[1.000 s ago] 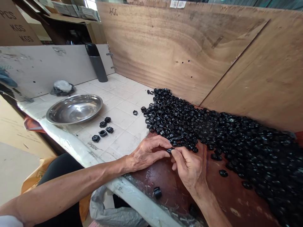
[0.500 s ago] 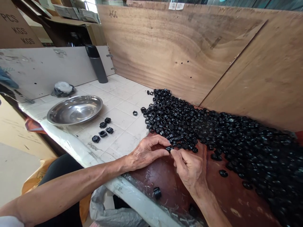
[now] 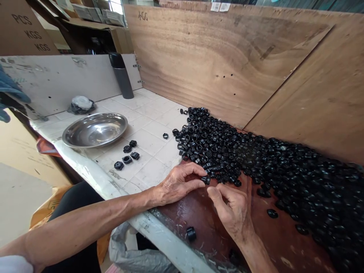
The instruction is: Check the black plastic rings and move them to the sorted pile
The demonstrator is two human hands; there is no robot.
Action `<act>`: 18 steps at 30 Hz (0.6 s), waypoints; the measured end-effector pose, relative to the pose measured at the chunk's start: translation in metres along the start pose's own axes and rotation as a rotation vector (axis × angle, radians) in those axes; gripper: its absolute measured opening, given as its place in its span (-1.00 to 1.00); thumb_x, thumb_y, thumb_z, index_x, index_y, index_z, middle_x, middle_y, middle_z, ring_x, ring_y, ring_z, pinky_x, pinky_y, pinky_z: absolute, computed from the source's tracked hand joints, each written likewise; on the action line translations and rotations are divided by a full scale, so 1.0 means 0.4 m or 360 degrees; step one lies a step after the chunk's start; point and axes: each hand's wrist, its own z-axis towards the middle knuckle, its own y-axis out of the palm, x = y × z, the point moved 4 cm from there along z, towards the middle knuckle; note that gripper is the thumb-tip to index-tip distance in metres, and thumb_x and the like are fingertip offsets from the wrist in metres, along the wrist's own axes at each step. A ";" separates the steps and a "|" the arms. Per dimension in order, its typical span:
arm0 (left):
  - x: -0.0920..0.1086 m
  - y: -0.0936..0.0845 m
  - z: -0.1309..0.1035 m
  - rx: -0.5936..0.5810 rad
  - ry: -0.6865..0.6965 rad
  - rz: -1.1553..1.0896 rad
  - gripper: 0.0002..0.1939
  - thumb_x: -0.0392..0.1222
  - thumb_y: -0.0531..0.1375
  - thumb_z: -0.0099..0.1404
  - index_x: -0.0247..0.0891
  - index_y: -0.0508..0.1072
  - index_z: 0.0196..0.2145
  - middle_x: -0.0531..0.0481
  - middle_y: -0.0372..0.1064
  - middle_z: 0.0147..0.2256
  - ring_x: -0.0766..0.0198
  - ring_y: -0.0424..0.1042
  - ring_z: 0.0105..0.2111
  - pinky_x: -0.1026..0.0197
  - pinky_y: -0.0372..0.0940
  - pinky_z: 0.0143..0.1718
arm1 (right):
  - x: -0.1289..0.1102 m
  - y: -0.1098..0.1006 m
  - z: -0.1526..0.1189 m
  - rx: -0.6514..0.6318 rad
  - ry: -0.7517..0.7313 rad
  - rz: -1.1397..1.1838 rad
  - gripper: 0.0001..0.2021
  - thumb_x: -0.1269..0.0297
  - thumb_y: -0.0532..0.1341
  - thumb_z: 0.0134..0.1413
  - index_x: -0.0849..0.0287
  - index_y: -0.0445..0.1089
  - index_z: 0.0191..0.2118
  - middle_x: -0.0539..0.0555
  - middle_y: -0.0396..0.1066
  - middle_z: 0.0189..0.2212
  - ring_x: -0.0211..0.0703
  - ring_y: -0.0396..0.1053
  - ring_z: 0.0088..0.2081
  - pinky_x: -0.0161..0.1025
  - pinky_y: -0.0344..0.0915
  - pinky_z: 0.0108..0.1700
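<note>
My left hand [image 3: 182, 183] pinches a small black plastic cap [image 3: 206, 180] between thumb and fingers, just in front of a large heap of black plastic rings and caps [image 3: 210, 140]. Just to its right is my right hand [image 3: 231, 204], apart from the cap. Its fingers are curled in, and whatever they may hold is hidden. A loose black cap [image 3: 191, 233] lies on the reddish-brown sheet [image 3: 210, 220] below both hands.
On the white tiled tabletop [image 3: 153, 125] are a steel bowl [image 3: 95, 131], several black caps [image 3: 127, 149] and a dark flask [image 3: 122, 77]. A plywood board [image 3: 216, 49] walls the back. A grey bag [image 3: 127, 246] hangs below the front edge.
My right hand has drawn back slightly from the cap in my left hand, leaving a small gap. The whole view has shifted a little.
</note>
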 end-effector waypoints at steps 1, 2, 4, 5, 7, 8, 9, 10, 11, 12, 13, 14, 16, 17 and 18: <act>0.000 -0.001 0.000 0.0006 0.0000 0.0003 -0.82 -0.21 0.32 0.34 -0.27 0.55 -0.11 -0.11 0.52 -0.11 0.19 0.50 -0.09 0.11 0.41 0.02 | 0.000 -0.001 0.000 0.0011 0.0006 0.0013 -0.65 0.15 0.21 0.31 0.13 0.36 -0.52 -0.07 0.28 -0.62 -0.29 0.26 -0.56 -0.34 0.20 -0.48; -0.001 -0.002 0.000 0.0013 -0.0001 -0.0003 -0.82 -0.20 0.32 0.34 -0.27 0.55 -0.11 -0.12 0.52 -0.11 0.19 0.50 -0.09 0.12 0.42 0.01 | 0.001 -0.002 0.000 0.0013 0.0020 0.0048 -0.75 0.16 0.23 0.30 0.14 0.44 -0.40 -0.05 0.36 -0.55 -0.27 0.33 -0.51 -0.34 0.26 -0.43; -0.001 0.000 -0.001 -0.0011 0.0001 -0.0016 -0.82 -0.18 0.31 0.35 -0.27 0.56 -0.12 -0.12 0.52 -0.11 0.19 0.51 -0.11 0.12 0.43 0.00 | 0.009 -0.001 -0.002 -0.0005 0.0056 0.0121 -0.83 0.17 0.26 0.28 0.13 0.49 -0.13 0.00 0.50 -0.39 -0.22 0.45 -0.40 -0.33 0.38 -0.31; 0.000 0.003 -0.001 -0.0043 0.0008 -0.0013 -0.82 -0.18 0.31 0.35 -0.27 0.56 -0.12 -0.13 0.52 -0.11 0.18 0.52 -0.10 0.12 0.43 0.01 | 0.015 0.000 -0.003 -0.0017 0.0077 0.0126 -0.82 0.18 0.26 0.28 0.12 0.50 -0.09 0.00 0.51 -0.39 -0.21 0.47 -0.39 -0.32 0.40 -0.29; 0.002 0.012 -0.002 -0.0127 0.0013 0.0002 -0.81 -0.19 0.31 0.35 -0.27 0.56 -0.10 -0.13 0.53 -0.10 0.17 0.52 -0.08 0.10 0.42 0.04 | 0.029 0.002 -0.006 -0.0019 0.0138 0.0074 -0.84 0.17 0.23 0.32 0.11 0.51 -0.22 -0.04 0.47 -0.51 -0.22 0.44 -0.48 -0.32 0.38 -0.36; 0.002 0.015 -0.002 -0.0151 -0.0007 -0.0011 -0.81 -0.20 0.31 0.35 -0.27 0.56 -0.09 -0.14 0.53 -0.09 0.17 0.52 -0.07 0.09 0.41 0.05 | 0.035 0.002 -0.007 -0.0006 0.0164 0.0054 -0.81 0.17 0.22 0.33 0.10 0.50 -0.27 -0.05 0.45 -0.55 -0.23 0.42 -0.51 -0.33 0.36 -0.39; 0.001 0.017 -0.002 -0.0151 -0.0046 -0.0057 -0.81 -0.20 0.31 0.35 -0.28 0.56 -0.10 -0.14 0.53 -0.09 0.16 0.52 -0.07 0.08 0.42 0.05 | 0.040 0.003 -0.007 0.0012 0.0174 0.0059 -0.81 0.17 0.22 0.34 0.10 0.50 -0.27 -0.04 0.46 -0.54 -0.22 0.43 -0.51 -0.32 0.37 -0.40; -0.001 0.018 -0.002 -0.0134 -0.0103 -0.0135 -0.81 -0.20 0.31 0.35 -0.29 0.55 -0.10 -0.14 0.53 -0.10 0.16 0.53 -0.08 0.08 0.43 0.03 | 0.041 0.004 -0.007 0.0020 0.0160 0.0082 -0.84 0.17 0.22 0.34 0.10 0.50 -0.21 -0.02 0.49 -0.48 -0.20 0.47 -0.46 -0.32 0.39 -0.36; -0.004 0.019 -0.002 -0.0109 -0.0169 -0.0224 -0.81 -0.19 0.31 0.35 -0.29 0.55 -0.11 -0.14 0.53 -0.11 0.15 0.54 -0.10 0.07 0.45 0.01 | 0.040 0.006 -0.007 0.0027 0.0120 0.0110 -0.85 0.18 0.23 0.33 0.11 0.49 -0.13 0.02 0.53 -0.39 -0.17 0.51 -0.38 -0.31 0.42 -0.30; -0.007 0.018 -0.002 -0.0080 -0.0219 -0.0296 -0.81 -0.18 0.31 0.35 -0.30 0.54 -0.11 -0.14 0.53 -0.12 0.15 0.55 -0.12 0.08 0.47 -0.03 | 0.037 0.008 -0.007 0.0032 0.0068 0.0131 -0.83 0.20 0.23 0.32 0.11 0.47 -0.06 0.05 0.55 -0.30 -0.15 0.53 -0.30 -0.29 0.45 -0.23; -0.009 0.016 -0.002 -0.0061 -0.0235 -0.0318 -0.81 -0.17 0.31 0.35 -0.30 0.54 -0.11 -0.14 0.53 -0.13 0.16 0.55 -0.14 0.08 0.48 -0.05 | 0.034 0.011 -0.006 0.0035 0.0027 0.0133 -0.81 0.21 0.24 0.32 0.11 0.45 -0.02 0.06 0.55 -0.24 -0.14 0.54 -0.25 -0.28 0.45 -0.17; -0.008 0.014 -0.001 -0.0054 -0.0203 -0.0274 -0.81 -0.17 0.31 0.36 -0.30 0.54 -0.12 -0.14 0.53 -0.14 0.16 0.55 -0.14 0.09 0.47 -0.05 | 0.032 0.013 -0.006 0.0040 0.0007 0.0116 -0.82 0.21 0.23 0.32 0.11 0.45 -0.03 0.06 0.55 -0.24 -0.15 0.54 -0.25 -0.28 0.45 -0.16; -0.001 0.009 0.000 -0.0063 -0.0015 -0.0064 -0.82 -0.20 0.30 0.36 -0.30 0.55 -0.11 -0.14 0.53 -0.12 0.17 0.53 -0.10 0.09 0.45 0.00 | 0.033 0.020 -0.005 0.0023 0.0056 0.0052 -0.85 0.19 0.20 0.35 0.11 0.47 -0.17 0.01 0.53 -0.40 -0.19 0.52 -0.38 -0.31 0.41 -0.26; 0.003 0.008 0.000 -0.0082 0.0097 0.0037 -0.83 -0.21 0.30 0.36 -0.29 0.56 -0.10 -0.15 0.53 -0.11 0.17 0.52 -0.08 0.09 0.43 0.02 | 0.036 0.023 -0.005 -0.0006 0.0122 0.0026 -0.78 0.16 0.16 0.38 0.11 0.46 -0.27 -0.02 0.49 -0.51 -0.22 0.48 -0.47 -0.32 0.38 -0.34; 0.006 0.008 -0.001 -0.0110 0.0180 0.0109 -0.82 -0.23 0.30 0.36 -0.29 0.56 -0.08 -0.15 0.53 -0.09 0.16 0.51 -0.06 0.09 0.42 0.05 | 0.039 0.026 -0.005 -0.0035 0.0189 0.0001 -0.69 0.13 0.12 0.41 0.11 0.43 -0.37 -0.05 0.42 -0.60 -0.23 0.44 -0.54 -0.33 0.34 -0.40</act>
